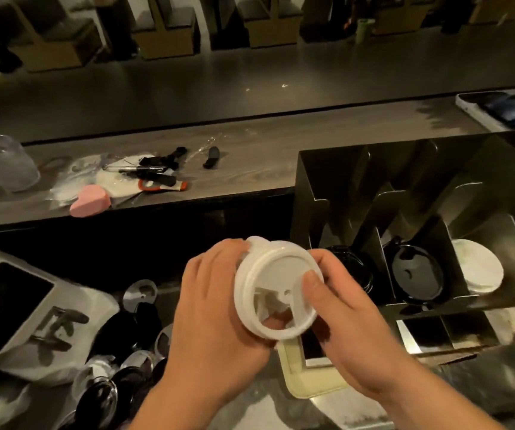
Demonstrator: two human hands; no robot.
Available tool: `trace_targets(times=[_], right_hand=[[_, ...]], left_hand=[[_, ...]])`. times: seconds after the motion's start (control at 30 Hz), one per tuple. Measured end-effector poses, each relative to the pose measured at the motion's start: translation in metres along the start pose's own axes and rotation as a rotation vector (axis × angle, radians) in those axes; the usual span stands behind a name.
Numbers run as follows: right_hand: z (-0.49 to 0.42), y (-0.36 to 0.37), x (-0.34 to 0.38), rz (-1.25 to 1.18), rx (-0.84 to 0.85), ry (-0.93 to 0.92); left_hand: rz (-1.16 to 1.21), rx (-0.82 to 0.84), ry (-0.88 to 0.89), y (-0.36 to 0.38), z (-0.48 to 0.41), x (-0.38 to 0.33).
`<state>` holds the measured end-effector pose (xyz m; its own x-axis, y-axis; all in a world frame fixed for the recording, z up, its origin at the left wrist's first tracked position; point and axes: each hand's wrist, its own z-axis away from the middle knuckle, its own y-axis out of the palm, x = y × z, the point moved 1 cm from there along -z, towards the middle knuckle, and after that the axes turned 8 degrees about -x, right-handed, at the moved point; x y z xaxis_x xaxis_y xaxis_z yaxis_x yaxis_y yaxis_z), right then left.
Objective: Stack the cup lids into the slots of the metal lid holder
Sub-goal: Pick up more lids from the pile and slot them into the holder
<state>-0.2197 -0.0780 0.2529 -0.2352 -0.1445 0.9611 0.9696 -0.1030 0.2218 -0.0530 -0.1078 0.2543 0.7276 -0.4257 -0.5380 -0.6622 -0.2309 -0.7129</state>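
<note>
Both hands gripped a stack of white lids point(276, 288) above the worktop point(358, 408), just left of the metal lid holder point(405, 193). The left hand point(216, 308) had its fingers wrapped round the stack's far side; the right hand point(346, 324) pinched the rim, thumb on top. Black lids point(417, 274) and what looked like white ones point(476, 266) sat in the slots.
</note>
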Motion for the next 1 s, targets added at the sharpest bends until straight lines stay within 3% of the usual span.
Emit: trace_targets(times=[0.13, 0.2, 0.27, 0.37, 0.47, 0.57, 0.73, 0.83, 1.0], right_hand=[[0.013, -0.033, 0.033, -0.115, 0.104, -0.001], [0.018, -0.052, 0.046, -0.218, 0.065, 0.016], [0.020, -0.077, 0.055, -0.331, -0.033, 0.066], [0.021, -0.119, 0.064, -0.274, -0.122, 0.082], [0.022, -0.153, 0.071, -0.245, -0.153, 0.060], [0.022, -0.185, 0.080, -0.369, -0.135, 0.105], [0.033, -0.221, 0.099, -0.521, 0.032, 0.061], [0.035, -0.228, 0.095, -0.169, -0.115, -0.087], [0.028, -0.236, 0.079, 0.194, -0.252, -0.295]], left_hand=[[0.077, -0.051, 0.045, -0.006, -0.005, -0.063], [0.215, 0.011, -0.055, -0.005, -0.011, -0.089], [0.457, 0.116, -0.261, -0.002, -0.016, -0.111], [0.902, 0.119, -0.477, 0.008, -0.019, -0.135], [1.216, 0.145, -0.583, 0.028, -0.019, -0.163], [1.491, 0.205, -0.666, 0.056, -0.022, -0.187], [1.410, 0.257, -0.702, 0.105, -0.028, -0.222], [1.415, 0.311, -0.714, 0.123, -0.029, -0.244], [1.401, 0.332, -0.710, 0.138, -0.028, -0.258]])
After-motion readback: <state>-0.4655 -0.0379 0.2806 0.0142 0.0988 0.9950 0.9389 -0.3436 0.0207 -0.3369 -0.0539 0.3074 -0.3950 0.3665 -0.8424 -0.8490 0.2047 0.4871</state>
